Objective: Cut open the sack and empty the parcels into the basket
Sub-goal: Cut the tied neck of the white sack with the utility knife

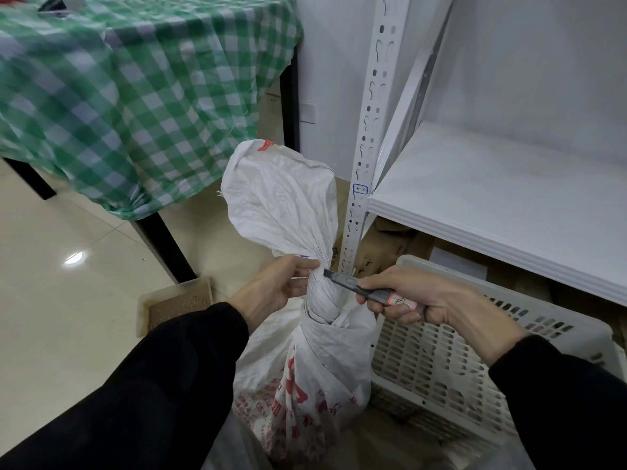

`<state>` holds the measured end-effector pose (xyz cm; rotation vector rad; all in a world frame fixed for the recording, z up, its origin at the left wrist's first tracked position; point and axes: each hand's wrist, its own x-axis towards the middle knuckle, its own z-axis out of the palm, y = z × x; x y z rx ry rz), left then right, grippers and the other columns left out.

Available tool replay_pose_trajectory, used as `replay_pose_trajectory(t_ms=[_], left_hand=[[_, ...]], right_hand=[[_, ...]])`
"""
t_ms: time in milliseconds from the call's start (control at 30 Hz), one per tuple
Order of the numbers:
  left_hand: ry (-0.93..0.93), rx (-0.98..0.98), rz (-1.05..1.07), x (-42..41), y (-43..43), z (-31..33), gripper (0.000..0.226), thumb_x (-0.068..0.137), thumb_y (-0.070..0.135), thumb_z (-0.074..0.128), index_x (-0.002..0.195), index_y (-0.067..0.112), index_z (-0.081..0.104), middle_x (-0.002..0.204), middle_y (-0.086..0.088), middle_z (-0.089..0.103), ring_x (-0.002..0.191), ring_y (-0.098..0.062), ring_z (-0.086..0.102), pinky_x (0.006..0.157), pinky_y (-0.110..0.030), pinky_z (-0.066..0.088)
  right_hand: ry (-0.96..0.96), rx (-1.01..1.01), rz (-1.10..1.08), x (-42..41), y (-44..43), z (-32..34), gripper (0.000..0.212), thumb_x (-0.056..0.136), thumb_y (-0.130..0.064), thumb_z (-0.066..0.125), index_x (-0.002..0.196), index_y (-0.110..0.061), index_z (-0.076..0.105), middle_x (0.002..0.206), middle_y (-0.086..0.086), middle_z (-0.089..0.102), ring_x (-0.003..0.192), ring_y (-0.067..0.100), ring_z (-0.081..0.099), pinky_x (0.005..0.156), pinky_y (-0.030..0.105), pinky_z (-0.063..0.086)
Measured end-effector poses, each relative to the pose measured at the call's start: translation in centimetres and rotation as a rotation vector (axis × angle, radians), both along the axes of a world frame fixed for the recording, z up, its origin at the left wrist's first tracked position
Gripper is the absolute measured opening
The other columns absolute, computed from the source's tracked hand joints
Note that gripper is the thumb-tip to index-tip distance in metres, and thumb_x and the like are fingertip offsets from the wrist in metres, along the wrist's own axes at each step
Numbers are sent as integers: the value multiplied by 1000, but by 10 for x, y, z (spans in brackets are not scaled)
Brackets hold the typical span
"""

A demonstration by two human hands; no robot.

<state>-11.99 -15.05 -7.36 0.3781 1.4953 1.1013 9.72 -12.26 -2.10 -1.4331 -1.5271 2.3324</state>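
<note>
A white woven sack (305,374) with red print stands upright in the middle, its neck twisted and tied tight, the loose top flaring above. My left hand (274,286) pinches the tied neck from the left. My right hand (417,296) grips a grey utility knife (359,288), whose blade tip touches the neck from the right. A pale perforated plastic basket (441,361) lies tipped right beside the sack, its inside not visible. The parcels are hidden inside the sack.
A white metal shelving unit (492,205) with a slotted upright stands at the right, cardboard boxes (383,245) under it. A table with a green checked cloth (129,96) fills the upper left. A small tray of brown granules (176,303) sits on the tiled floor.
</note>
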Motion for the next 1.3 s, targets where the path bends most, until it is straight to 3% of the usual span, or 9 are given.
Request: replay_pose_trajectory(t_ms=[433,567,700,867,1000,1100,1200,1300], left_hand=[[-1,4,-30,-2,2,-5,17,76,0,74,87,8,64,71,-7,60,57,-20,60,62,-31,54],[16,-1,-13,-2,4,-6,28,75,3,75,100,7,63,77,-8,60,58,-21,59,59,-30,54],[16,13,-46,-2,2,-7,21,83,11,74,101,8,64,76,-5,64,60,-19,62,57,-27,55],[36,29,-16,-3,3,-11,41,82,16,78,116,2,60,79,-8,64,61,-21,63,57,-30,58],[45,42,-1,-3,1,-12,22,84,5,73,92,9,53,70,-10,59,51,-19,58,53,-31,56],[42,62,12,-2,0,-14,27,87,0,69,75,13,48,66,-8,54,52,-19,53,54,-33,57],[43,82,37,-5,1,-16,25,90,-2,63,79,15,48,70,-7,53,54,-19,47,57,-33,49],[5,102,44,-6,1,-16,21,92,-3,58,86,15,49,75,-8,52,58,-18,43,60,-34,43]], right_hand=[[-7,16,-5,1,1,0,28,101,-23,49,88,1,58,61,6,50,28,5,34,25,13,27],[-18,70,-10,-2,-1,-1,29,100,-23,51,87,1,60,61,7,52,29,6,36,27,14,28],[-31,139,-18,-4,-4,-2,29,99,-24,53,85,0,61,60,9,54,30,7,39,28,14,29],[-32,175,-28,-8,-11,0,29,100,-25,51,87,-1,61,60,8,54,32,7,40,29,14,28],[-45,270,-19,-11,-17,-2,30,100,-24,51,90,1,63,61,10,55,34,11,41,31,16,31],[-61,282,-13,-13,-20,-3,29,100,-23,50,90,1,63,61,10,55,35,12,41,32,17,31],[-75,209,9,-8,-17,3,28,100,-25,51,89,-1,62,61,8,54,35,10,40,31,16,30],[-43,216,-113,-4,-10,0,30,99,-29,54,88,-2,60,60,7,52,34,10,38,31,15,28]])
